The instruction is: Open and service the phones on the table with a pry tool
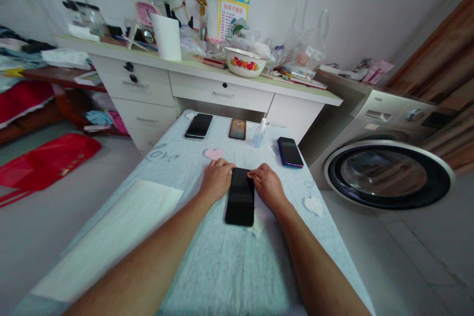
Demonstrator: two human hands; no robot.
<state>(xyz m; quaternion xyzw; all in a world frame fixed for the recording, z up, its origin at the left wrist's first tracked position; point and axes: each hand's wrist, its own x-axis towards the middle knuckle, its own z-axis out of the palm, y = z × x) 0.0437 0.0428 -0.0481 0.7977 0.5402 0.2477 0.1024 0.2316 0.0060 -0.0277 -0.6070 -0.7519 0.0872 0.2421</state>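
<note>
A black smartphone (240, 200) lies flat, screen up, on the cloth-covered table in front of me. My left hand (217, 177) is closed at its upper left edge, the fingers curled and the thumb side against the phone. At the upper right corner, my right hand (267, 185) is also closed, its bent fingertips reaching over the screen's edge. Whether something thin is pinched under those fingertips is hidden. Beyond the hands stands a clear spray bottle (258, 134).
More phones lie on the table: a dark one (199, 125) far left, a brownish one (237, 129) at the back, a dark one (290, 152) on the right. A long whitish sheet (111, 237) covers the left side. A desk (222, 90) and washing machine (388, 158) border the table.
</note>
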